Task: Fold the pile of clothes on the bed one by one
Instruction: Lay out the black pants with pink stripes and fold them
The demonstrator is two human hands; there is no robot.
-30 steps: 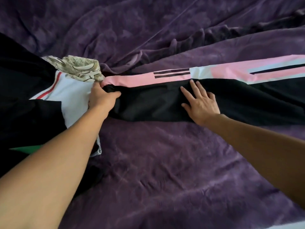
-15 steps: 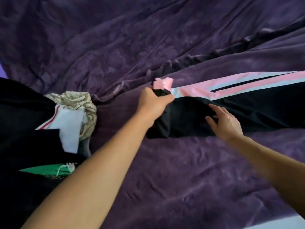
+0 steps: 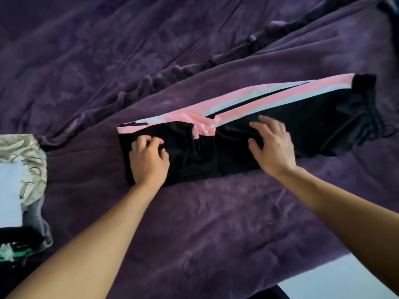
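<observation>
Blanket [image 3: 194, 223], purple and creased, lies under both your hands, with the black, pink-striped trousers [image 3: 313, 126] on it, doubled over beneath your palms, and the pile [image 3: 21, 169] well left of your left hand [image 3: 149, 162]. That hand rests on the folded end, fingers curled; whether they pinch cloth I cannot tell. Your right hand [image 3: 272, 147] is spread wide over the trousers.
</observation>
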